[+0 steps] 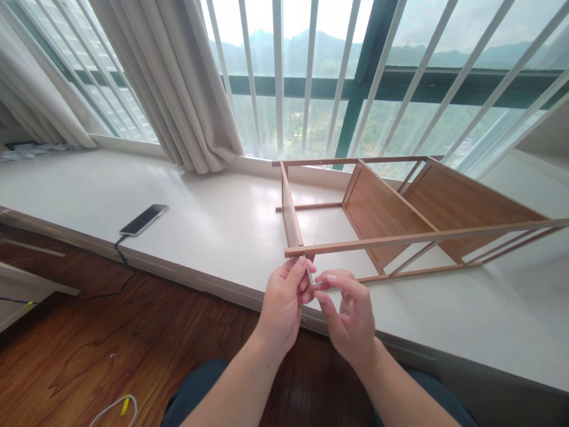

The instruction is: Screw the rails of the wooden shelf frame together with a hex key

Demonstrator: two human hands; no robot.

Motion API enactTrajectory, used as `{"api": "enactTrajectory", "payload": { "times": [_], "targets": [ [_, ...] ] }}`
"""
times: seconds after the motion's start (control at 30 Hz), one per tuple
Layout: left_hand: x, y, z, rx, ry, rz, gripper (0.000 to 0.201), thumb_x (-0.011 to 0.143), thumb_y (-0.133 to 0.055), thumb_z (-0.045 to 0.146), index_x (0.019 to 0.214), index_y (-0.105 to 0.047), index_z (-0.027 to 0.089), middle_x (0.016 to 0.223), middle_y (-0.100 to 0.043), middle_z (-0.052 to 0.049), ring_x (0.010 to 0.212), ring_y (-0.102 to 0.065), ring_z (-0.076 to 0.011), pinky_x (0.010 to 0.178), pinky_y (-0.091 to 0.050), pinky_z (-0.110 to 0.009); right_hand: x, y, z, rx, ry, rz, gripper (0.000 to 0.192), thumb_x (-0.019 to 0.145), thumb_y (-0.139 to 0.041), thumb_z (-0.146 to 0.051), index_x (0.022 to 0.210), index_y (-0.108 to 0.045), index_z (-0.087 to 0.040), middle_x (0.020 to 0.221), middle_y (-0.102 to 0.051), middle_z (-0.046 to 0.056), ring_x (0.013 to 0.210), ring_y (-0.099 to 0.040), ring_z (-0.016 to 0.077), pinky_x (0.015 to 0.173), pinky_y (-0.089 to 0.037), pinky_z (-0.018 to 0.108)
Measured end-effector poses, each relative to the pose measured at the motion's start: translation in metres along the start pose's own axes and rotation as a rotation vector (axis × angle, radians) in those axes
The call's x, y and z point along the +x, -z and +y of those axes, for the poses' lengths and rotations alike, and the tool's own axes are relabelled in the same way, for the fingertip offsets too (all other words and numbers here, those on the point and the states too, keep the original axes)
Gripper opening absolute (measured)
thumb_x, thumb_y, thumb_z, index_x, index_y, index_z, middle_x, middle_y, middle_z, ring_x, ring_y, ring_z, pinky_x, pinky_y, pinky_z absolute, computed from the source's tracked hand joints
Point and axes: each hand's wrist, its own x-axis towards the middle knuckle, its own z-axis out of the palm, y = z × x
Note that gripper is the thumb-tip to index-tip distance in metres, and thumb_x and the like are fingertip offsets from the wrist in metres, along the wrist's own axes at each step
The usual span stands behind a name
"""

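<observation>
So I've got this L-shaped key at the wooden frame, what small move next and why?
I'd probably turn the L-shaped key a little with your right hand: it is at the short bent end, your left hand holds the long arm, and the tip seems to meet the near corner of the wooden frame.

Bright daylight from window (293,124); sky (262,15) in its upper part washed near white, hills (262,52) hazy. Counter (213,237) below window well lit, milky glare on surface. Floor (89,332), farther from window, dim; counter's front face shadowed. Bars (278,71) across window fan outward, wide-angle stretch. Fine detail soft on fingers (296,271) and key (310,274), below window.
</observation>
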Motion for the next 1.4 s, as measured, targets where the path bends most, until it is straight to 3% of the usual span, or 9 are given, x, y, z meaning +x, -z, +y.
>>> {"api": "enactTrajectory", "payload": {
  "times": [0.43,0.67,0.9,1.17,1.4],
  "targets": [
    [0.0,-0.007,0.001,-0.167,0.038,0.039,0.034,0.072,-0.086,0.04,0.074,-0.065,0.014,0.058,-0.038,0.008,0.052,-0.037,-0.0029,0.047,-0.032,-0.014,0.024,0.004,-0.006,-0.198,0.151,-0.062,0.051,0.091,-0.064,-0.004,0.133,-0.053,-0.031,0.107,-0.067,0.006,0.097,-0.066,0.0213,0.081,-0.06,0.042],
    [0.004,-0.002,0.004,-0.224,0.067,-0.002,0.035,0.072,-0.087,0.039,0.076,-0.065,0.013,0.066,-0.05,0.005,0.054,-0.041,-0.0022,0.046,-0.034,-0.012,0.037,0.002,-0.004,-0.235,0.194,-0.133,0.053,0.089,-0.065,-0.001,0.132,-0.054,-0.03,0.106,-0.068,0.007,0.095,-0.066,0.0215,0.077,-0.059,0.04],
    [0.006,-0.002,0.001,-0.205,0.054,-0.005,0.036,0.073,-0.086,0.043,0.072,-0.065,0.013,0.056,-0.036,0.008,0.051,-0.033,-0.0029,0.047,-0.033,-0.012,0.032,0.005,0.002,-0.217,0.186,-0.163,0.052,0.089,-0.063,0.001,0.132,-0.056,-0.028,0.106,-0.068,0.007,0.095,-0.066,0.0207,0.078,-0.059,0.039],
    [0.007,0.001,-0.001,-0.184,0.048,-0.007,0.034,0.079,-0.081,0.043,0.074,-0.067,0.013,0.055,-0.035,0.008,0.051,-0.033,-0.0037,0.047,-0.033,-0.013,0.034,0.006,0.003,-0.206,0.213,-0.159,0.054,0.086,-0.063,0.007,0.13,-0.059,-0.024,0.105,-0.068,0.008,0.093,-0.064,0.0205,0.076,-0.057,0.038],
    [0.008,0.001,-0.003,-0.188,0.042,0.0,0.032,0.081,-0.08,0.041,0.075,-0.068,0.012,0.056,-0.035,0.008,0.05,-0.034,-0.0032,0.047,-0.032,-0.013,0.034,0.007,0.002,-0.251,0.213,-0.115,0.043,0.086,-0.067,0.003,0.121,-0.061,-0.022,0.1,-0.067,0.008,0.089,-0.064,0.0208,0.074,-0.056,0.037]
  ]
}}
